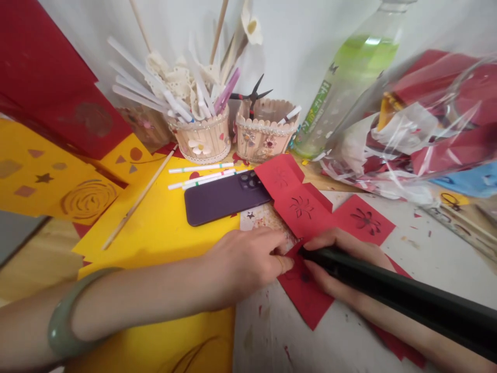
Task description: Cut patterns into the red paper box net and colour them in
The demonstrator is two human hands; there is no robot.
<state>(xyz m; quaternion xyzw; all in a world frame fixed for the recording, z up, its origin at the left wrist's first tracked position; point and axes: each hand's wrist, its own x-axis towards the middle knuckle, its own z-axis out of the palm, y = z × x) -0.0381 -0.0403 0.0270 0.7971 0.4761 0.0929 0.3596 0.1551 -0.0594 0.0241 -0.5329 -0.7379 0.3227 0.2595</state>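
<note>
While right hand point(361, 249) grips black tool point(388, 284), left hand point(252, 259) pinches red paper point(309, 304) between hands.

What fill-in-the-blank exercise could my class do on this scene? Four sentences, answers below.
1. The right hand holds a long ____ tool.
2. The left hand is at the edge of a ____ piece of paper.
3. The phone lies partly on a ____ sheet.
4. The bangle around the left forearm is greyish ____.

Missing words: black; red; yellow; green.
</note>
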